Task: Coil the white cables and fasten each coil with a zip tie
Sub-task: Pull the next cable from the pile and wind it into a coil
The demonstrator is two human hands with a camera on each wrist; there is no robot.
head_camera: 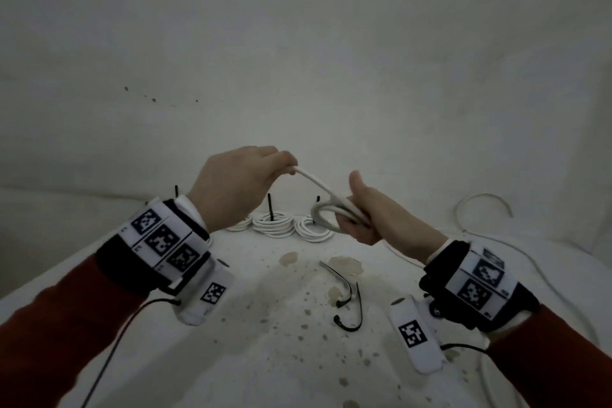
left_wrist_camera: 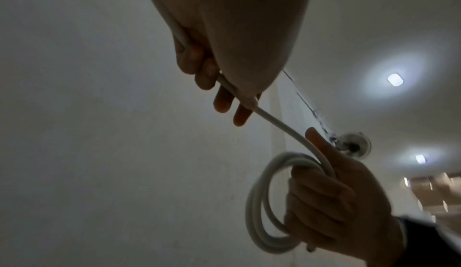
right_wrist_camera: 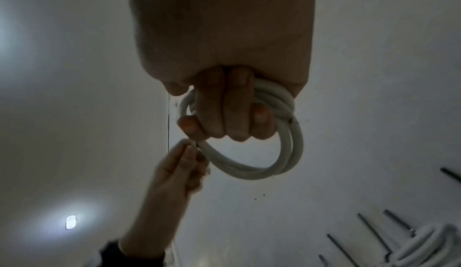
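Observation:
My right hand (head_camera: 359, 220) grips a small coil of white cable (head_camera: 326, 214) above the table, its fingers curled through the loops (right_wrist_camera: 282, 153). From that coil a straight run of cable (head_camera: 316, 184) rises leftward to my left hand (head_camera: 281, 164), which pinches it between thumb and fingers (left_wrist_camera: 232, 93). The coil (left_wrist_camera: 259, 212) hangs in two or three turns. Two loose black zip ties (head_camera: 344, 291) lie on the table in front of me.
Several finished white coils (head_camera: 275, 223) with upright black zip tie tails (head_camera: 270, 205) sit at the back of the stained white table (head_camera: 265, 341). More loose white cable (head_camera: 480, 205) trails off at the right. A pale wall stands behind.

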